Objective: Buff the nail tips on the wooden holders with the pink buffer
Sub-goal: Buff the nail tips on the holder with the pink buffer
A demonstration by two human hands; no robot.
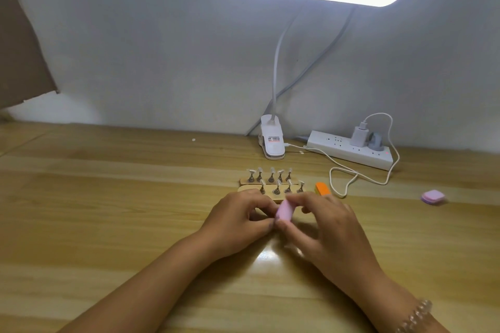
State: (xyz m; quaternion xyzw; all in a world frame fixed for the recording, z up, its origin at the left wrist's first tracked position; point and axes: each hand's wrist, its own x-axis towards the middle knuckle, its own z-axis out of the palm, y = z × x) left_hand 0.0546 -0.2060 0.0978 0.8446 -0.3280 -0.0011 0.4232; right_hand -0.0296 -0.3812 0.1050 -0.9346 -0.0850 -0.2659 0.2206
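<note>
Whatever is pinched in the left hand (238, 213) is hidden behind its curled fingers. The right hand (324, 227) is smeared by blur, and the pink buffer (284, 212) is half covered by its fingertips. The near wooden holder (270, 193) is partly masked by knuckles. Both forearms are cut off below, and the clamp label (273, 139) cannot be read.

Both bare forearms come in from the bottom edge and angle toward each other, so the hands meet just below the middle of the frame. The left hand (238, 213) lies knuckles up with its fingers curled in and its thumb and forefinger drawn together at their tips; what they pinch, if anything, is hidden. The right hand (330, 230) faces it, pinching the pink buffer (284, 211) between thumb and forefinger, the other fingers loosely bent.
</note>
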